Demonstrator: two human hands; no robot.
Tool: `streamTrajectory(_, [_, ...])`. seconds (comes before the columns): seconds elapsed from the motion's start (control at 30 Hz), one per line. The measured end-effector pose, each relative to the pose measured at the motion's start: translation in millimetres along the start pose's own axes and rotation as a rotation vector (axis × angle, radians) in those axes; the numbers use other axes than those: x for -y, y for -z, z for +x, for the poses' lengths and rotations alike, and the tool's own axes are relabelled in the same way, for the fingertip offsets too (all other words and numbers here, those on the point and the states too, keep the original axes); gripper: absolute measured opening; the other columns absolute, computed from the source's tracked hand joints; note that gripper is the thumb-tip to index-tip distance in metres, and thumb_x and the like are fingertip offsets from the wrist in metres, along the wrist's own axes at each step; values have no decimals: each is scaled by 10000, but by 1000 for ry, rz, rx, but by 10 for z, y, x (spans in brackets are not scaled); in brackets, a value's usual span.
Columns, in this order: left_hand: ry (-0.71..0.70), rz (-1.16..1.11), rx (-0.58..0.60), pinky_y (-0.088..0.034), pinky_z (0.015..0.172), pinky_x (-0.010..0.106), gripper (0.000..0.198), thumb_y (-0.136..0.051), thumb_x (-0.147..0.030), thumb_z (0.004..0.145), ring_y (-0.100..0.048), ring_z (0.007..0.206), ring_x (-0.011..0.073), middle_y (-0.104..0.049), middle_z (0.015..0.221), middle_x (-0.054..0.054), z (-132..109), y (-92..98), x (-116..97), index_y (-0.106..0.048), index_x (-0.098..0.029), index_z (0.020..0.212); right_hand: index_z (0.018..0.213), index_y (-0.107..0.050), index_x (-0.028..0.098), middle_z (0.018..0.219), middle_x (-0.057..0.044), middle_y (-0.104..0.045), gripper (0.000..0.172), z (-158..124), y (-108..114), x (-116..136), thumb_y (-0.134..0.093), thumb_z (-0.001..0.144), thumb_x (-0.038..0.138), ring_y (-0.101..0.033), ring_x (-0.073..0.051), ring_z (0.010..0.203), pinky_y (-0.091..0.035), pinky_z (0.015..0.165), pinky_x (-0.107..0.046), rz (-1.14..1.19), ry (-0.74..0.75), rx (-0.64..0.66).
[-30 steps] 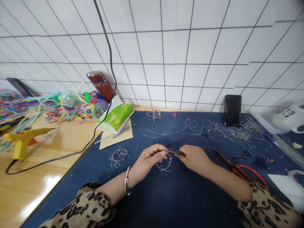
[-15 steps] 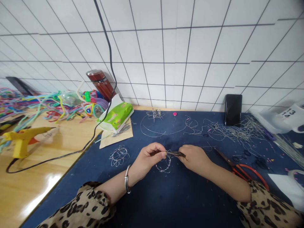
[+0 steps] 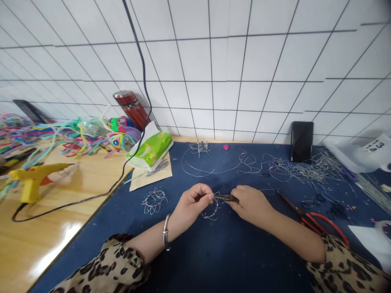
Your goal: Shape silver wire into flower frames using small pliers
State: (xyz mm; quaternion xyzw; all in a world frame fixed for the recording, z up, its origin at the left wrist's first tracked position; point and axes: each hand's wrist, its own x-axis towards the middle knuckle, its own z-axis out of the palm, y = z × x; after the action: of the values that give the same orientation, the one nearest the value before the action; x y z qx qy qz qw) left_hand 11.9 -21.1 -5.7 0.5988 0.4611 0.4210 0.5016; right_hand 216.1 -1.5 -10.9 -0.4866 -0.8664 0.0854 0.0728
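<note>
My left hand (image 3: 192,205) pinches a thin wire ring (image 3: 210,214) strung with small pink beads, which hangs just over the dark blue mat. Wrapped round dark pliers (image 3: 226,198), my right hand (image 3: 252,203) is to the right of it. The tips of the pliers meet the wire beside my left fingertips. A second looped wire piece (image 3: 154,200) with pink beads lies on the mat to the left of my left hand.
Orange-handled scissors (image 3: 314,217) lie right of my right forearm. Tangled wire (image 3: 317,167) and a phone (image 3: 302,141) are behind. Left are a green tissue pack (image 3: 152,150), a yellow glue gun (image 3: 32,183) and its black cable. A red flask (image 3: 132,108) leans against the tiled wall.
The whole view has shifted slightly. My hands keep nearly the same pose, with the pliers still at the wire; the beaded ring hangs a little differently.
</note>
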Motion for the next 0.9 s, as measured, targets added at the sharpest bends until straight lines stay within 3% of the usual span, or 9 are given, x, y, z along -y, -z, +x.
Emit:
streamTrajectory(0.33, [25, -52, -29, -352, 590, 213, 158, -549, -283, 820, -443, 613, 95, -521, 679, -12, -1, -23, 42, -537, -143, 748, 754, -543, 187, 766, -28, -557, 145, -15, 10, -15, -487, 817, 306, -473, -160, 746, -289, 653, -293, -169, 54, -103])
streamTrajectory(0.57, [56, -205, -22, -366, 635, 230, 151, -551, -277, 823, -457, 638, 104, -523, 672, -7, -6, -72, 25, -532, -143, 755, 738, -536, 180, 753, -50, -537, 144, -28, 51, 5, -471, 816, 282, -442, -177, 747, -254, 662, -317, -225, 82, -153])
streamTrajectory(0.9, [46, -190, -16, -357, 639, 232, 132, -541, -264, 837, -442, 654, 103, -518, 700, -3, -12, -66, 69, -526, -146, 782, 705, -522, 181, 720, -39, -504, 131, -29, 59, -8, -499, 793, 276, -401, -167, 721, -226, 652, -305, -245, 72, -267])
